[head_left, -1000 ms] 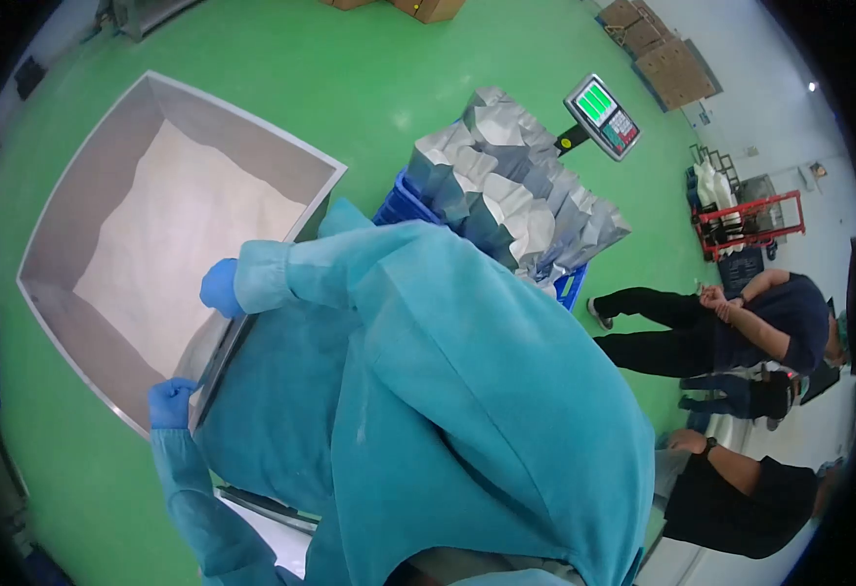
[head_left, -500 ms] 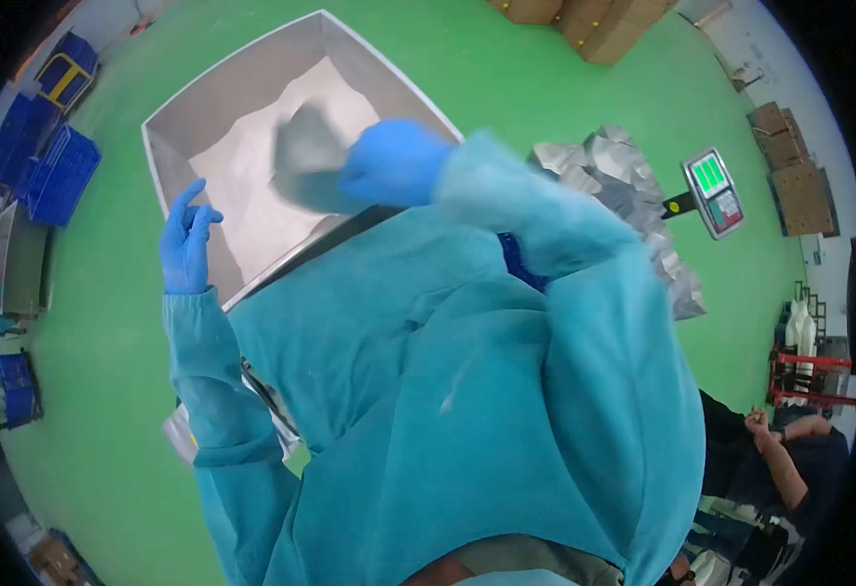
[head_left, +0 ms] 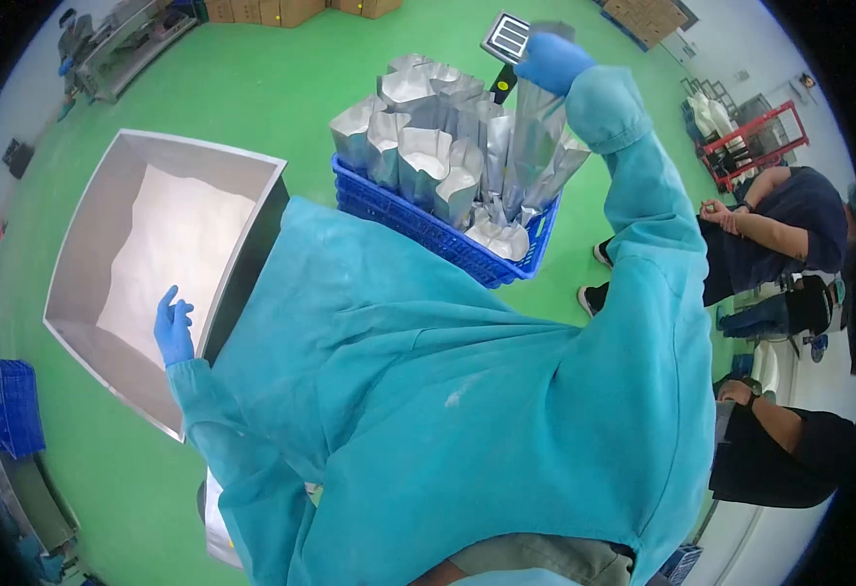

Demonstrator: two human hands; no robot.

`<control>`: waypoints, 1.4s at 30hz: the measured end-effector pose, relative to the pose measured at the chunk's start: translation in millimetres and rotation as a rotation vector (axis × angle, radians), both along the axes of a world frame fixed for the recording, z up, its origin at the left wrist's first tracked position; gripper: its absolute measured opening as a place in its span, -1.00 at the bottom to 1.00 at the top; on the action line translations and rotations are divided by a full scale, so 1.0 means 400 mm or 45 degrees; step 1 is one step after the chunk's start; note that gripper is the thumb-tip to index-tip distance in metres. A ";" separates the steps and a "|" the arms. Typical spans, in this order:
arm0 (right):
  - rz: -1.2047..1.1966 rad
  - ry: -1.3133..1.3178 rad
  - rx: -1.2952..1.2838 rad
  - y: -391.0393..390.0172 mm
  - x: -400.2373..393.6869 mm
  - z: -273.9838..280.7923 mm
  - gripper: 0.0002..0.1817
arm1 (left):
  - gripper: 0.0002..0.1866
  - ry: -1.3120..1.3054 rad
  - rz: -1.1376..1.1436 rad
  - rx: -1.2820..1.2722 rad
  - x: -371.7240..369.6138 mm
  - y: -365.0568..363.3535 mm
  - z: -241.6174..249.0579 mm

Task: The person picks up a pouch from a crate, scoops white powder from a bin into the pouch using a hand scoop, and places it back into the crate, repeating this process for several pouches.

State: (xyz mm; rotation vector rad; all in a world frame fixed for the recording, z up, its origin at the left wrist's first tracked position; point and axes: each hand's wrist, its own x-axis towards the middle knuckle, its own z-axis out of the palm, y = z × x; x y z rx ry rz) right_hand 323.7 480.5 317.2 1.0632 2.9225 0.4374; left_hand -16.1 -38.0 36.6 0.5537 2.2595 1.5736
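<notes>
My right hand (head_left: 552, 63), in a blue glove, is closed on a blurred grey scoop (head_left: 551, 30), above the tall silver bags (head_left: 535, 137) at the right of a blue crate (head_left: 413, 220). The scoop's outline is smeared. Several open silver bags in the crate hold white powder (head_left: 423, 161). At the left stands a grey-walled bin (head_left: 84, 230) with white powder (head_left: 179, 230) inside. Over the bin's near side is my left hand (head_left: 174, 327), its gloved fingers apart and slightly bent, holding nothing.
A scale display (head_left: 507, 38) stands behind the crate. At the right are several people, one with a hand on the other forearm (head_left: 770, 231), and a red rack (head_left: 755, 142). Blue crates (head_left: 16, 405) stand at the far left, cardboard boxes (head_left: 262, 12) at the back.
The view has swung right, bringing the crate of bags into full sight. My right hand has moved with the scoop from over the bin to above the bags. My left hand remains by the bin.
</notes>
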 end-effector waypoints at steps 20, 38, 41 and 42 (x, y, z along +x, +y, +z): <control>-0.579 0.345 -0.980 -0.106 0.250 -0.294 -0.34 | -0.61 -0.010 0.004 -0.054 0.059 0.060 -0.050; 1.124 0.432 -0.603 -0.657 -0.722 -0.875 -0.36 | -0.39 0.454 0.629 -0.915 0.003 -0.435 -0.255; 1.369 -0.068 -0.656 -0.659 -0.807 -0.930 -0.25 | -0.32 0.237 0.767 -0.897 0.046 -0.614 -0.258; 1.341 0.281 -0.863 -0.635 -0.822 -1.057 -0.19 | -0.32 0.179 0.809 -0.774 0.085 -0.700 -0.303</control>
